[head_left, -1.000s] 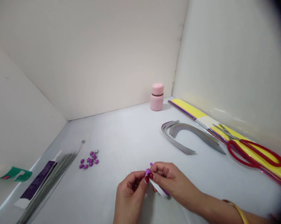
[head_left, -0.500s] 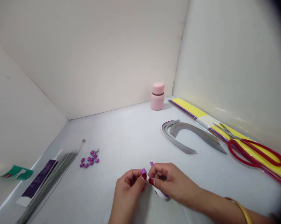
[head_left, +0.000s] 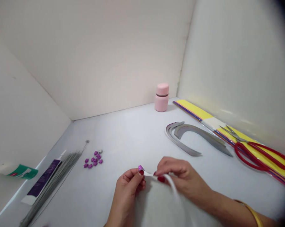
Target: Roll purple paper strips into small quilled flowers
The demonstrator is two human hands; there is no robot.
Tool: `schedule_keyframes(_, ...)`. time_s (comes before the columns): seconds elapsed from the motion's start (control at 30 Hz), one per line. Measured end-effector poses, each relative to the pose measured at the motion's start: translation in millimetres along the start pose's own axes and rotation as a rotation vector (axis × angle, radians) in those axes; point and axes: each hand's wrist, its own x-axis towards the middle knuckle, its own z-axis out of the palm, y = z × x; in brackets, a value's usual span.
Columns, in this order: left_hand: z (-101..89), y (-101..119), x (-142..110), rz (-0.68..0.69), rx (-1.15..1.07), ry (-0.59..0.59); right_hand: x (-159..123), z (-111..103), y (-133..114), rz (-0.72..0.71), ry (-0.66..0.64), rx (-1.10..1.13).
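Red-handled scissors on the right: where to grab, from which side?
Grip the red loop handles of the steel scissors from above, coming in at their right end. They lie flat on a yellow paper pack, loops open upward, so fingers can drop in. The steel blades point up-left, away from the loops. The right hand is holding a white paper strip.

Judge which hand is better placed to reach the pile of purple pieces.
Left, probably: the left hand sits nearer the pile of purple pieces, though its fingers pinch the white paper strip near its purple tip. The right hand is farther away and also holds the strip.
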Motion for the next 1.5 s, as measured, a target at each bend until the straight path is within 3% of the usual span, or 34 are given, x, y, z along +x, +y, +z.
schedule_keyframes(0.07,-1.1,-1,3,-0.001,0.000,0.037,2,-5,-1,0.021,0.143,0.157)
schedule_keyframes(0.13,-1.8,-3,5,-0.001,-0.004,0.059,3,-7,-1,0.105,0.197,0.330)
schedule_keyframes(0.23,-1.8,-4,5,0.005,0.002,0.080,2,-2,3,0.265,0.095,0.466)
schedule_keyframes(0.43,-1.3,-4,3,0.018,0.028,0.020,-5,14,16,0.495,-0.132,0.339)
schedule_keyframes(0.6,-1.6,-6,2,0.047,-0.011,0.028,-8,16,16,0.511,-0.128,0.195)
schedule_keyframes(0.77,1.2,-6,-2,0.014,0.059,0.034,-9,20,15,0.613,-0.146,0.083)
schedule_keyframes(1.03,1.4,-9,-3,0.156,0.157,-0.032,-6,18,18,0.528,-0.121,0.248)
schedule_keyframes(1.23,8.3,-6,-8,0.134,0.275,-0.132,-5,18,24,0.410,-0.029,0.350)
schedule_keyframes(1.37,9.5,-9,-10,0.147,0.326,-0.210,-5,17,23,0.422,-0.062,0.316)
schedule_keyframes(1.5,8.7,-12,-10,0.106,0.411,-0.202,-1,13,17,0.373,0.105,0.236)
